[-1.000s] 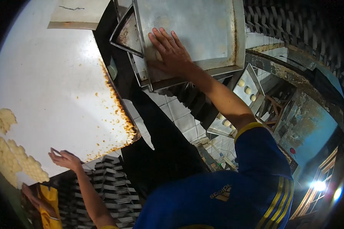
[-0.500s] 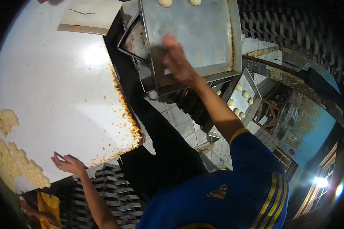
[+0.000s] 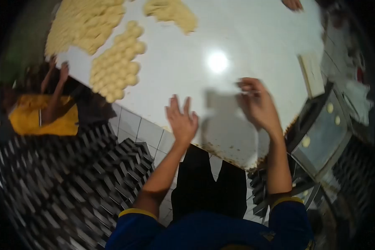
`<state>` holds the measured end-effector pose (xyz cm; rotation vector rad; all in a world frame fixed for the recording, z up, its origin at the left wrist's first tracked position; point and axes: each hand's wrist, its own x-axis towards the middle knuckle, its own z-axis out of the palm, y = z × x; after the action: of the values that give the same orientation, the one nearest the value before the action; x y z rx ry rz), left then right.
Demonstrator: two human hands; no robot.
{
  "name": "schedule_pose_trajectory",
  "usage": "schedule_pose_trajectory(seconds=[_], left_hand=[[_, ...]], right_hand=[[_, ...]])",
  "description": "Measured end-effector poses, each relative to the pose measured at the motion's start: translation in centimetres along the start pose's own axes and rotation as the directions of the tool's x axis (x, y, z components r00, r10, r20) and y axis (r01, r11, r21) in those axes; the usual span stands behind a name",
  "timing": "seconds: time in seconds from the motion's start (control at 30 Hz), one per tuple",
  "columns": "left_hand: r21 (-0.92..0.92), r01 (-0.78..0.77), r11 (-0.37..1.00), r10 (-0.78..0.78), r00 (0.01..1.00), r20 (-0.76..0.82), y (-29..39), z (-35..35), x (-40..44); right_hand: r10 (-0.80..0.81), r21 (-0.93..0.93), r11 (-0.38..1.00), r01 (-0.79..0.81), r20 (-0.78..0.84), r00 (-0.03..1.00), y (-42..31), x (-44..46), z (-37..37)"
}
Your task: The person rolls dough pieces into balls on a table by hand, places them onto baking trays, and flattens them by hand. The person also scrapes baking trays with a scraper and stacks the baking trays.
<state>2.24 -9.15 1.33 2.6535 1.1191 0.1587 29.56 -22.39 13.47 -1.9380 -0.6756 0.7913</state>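
Over the near edge of the white table, my left hand has its fingers spread and holds nothing. To its right, my right hand is raised above the table, fingers bent and partly apart, with nothing seen in it. Many round dough balls lie packed together on the table, up and left of my left hand. Behind them spreads a larger dough mass, and another dough piece is at the top. A metal tray with several dough balls is right of my right hand.
A person in yellow is at the left, hands by the table edge. Another person's hand shows at the top right. Stacked dark metal pans fill the lower left. A pale flat board lies at the table's right edge.
The view has swung left toward the table and dough. My right hand has left the metal tray and is now over the table. My left hand stays near the table edge, fingers spread.
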Motion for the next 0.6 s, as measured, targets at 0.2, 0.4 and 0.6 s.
schedule_pose_trajectory(seconds=[0.2, 0.4, 0.6], left_hand=[[-0.097, -0.015, 0.995, 0.013, 1.000, -0.022, -0.8, -0.2, -0.6], [-0.218, -0.064, 0.974, 0.072, 0.997, 0.028, -1.8, -0.5, -0.9], [-0.208, -0.056, 0.976, 0.050, 0.998, -0.034, -1.9, 0.3, -0.2]], right_hand=[[-0.450, -0.139, 0.832, 0.537, 0.399, 0.799, -9.2, 12.2, 22.7], [-0.483, -0.346, 0.691, 0.634, 0.431, 0.762, -11.3, 14.5, 32.9], [-0.683, -0.286, 0.646, 0.708, 0.196, 0.703, -8.0, 15.4, 36.1]])
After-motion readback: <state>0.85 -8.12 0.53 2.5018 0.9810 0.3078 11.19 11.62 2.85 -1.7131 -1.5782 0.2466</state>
